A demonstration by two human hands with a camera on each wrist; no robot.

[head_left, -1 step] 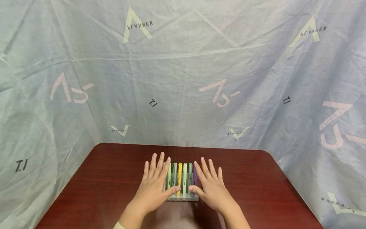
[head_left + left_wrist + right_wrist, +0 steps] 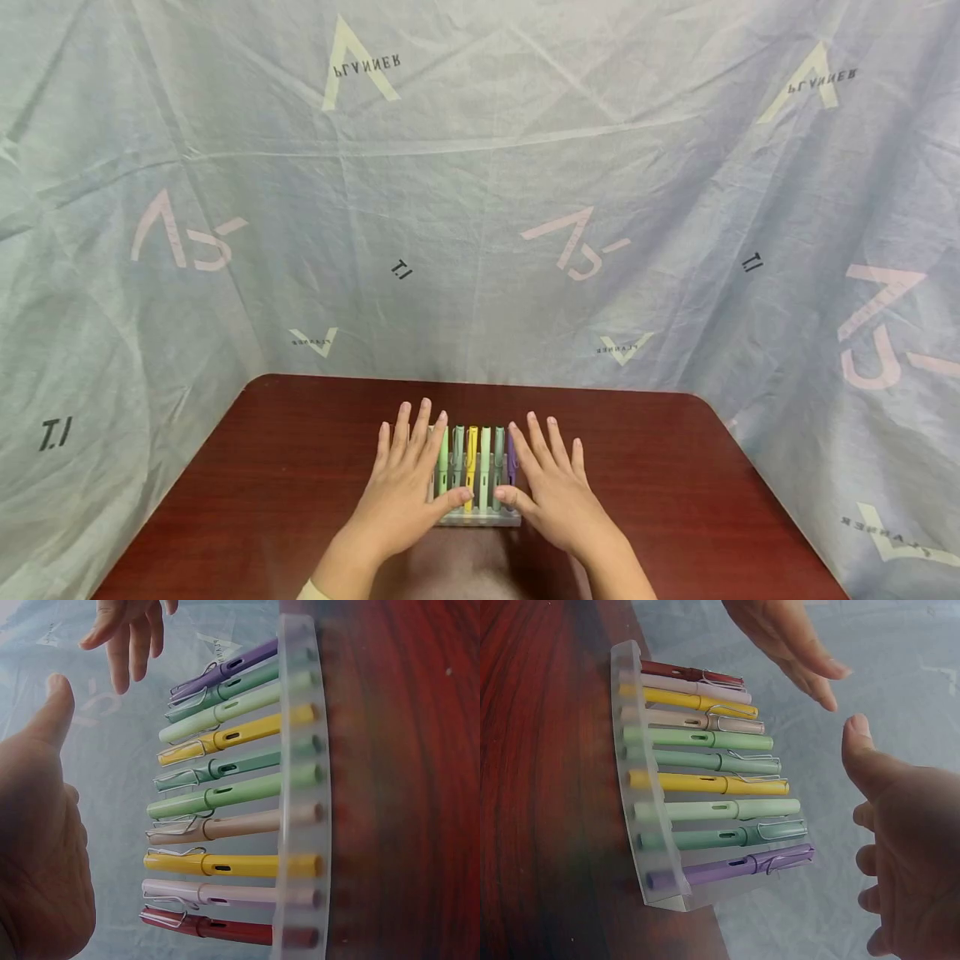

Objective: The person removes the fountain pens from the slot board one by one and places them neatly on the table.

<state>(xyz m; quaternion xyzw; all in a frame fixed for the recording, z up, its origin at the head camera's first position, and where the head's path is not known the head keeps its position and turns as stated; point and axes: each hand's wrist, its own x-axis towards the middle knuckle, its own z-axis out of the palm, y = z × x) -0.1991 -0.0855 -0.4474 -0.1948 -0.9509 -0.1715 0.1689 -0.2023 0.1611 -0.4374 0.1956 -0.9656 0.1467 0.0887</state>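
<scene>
A row of capped pens with wire clips stands upright in a translucent pen holder (image 2: 480, 520) on the table. They include a purple pen (image 2: 712, 871) at one end, a dark red pen (image 2: 244, 931) at the other, and a yellow pen (image 2: 471, 467) near the middle, with green, pink and beige ones between. My left hand (image 2: 401, 500) is spread on the holder's left side, hiding several pens in the head view. Over the right side spreads my right hand (image 2: 558, 504), its index finger near the purple pen. Neither hand grips anything; both wrist views show them apart from the pens.
The reddish-brown table (image 2: 300, 442) has rounded far corners. Grey printed cloth (image 2: 465, 167) hangs behind it and along both sides.
</scene>
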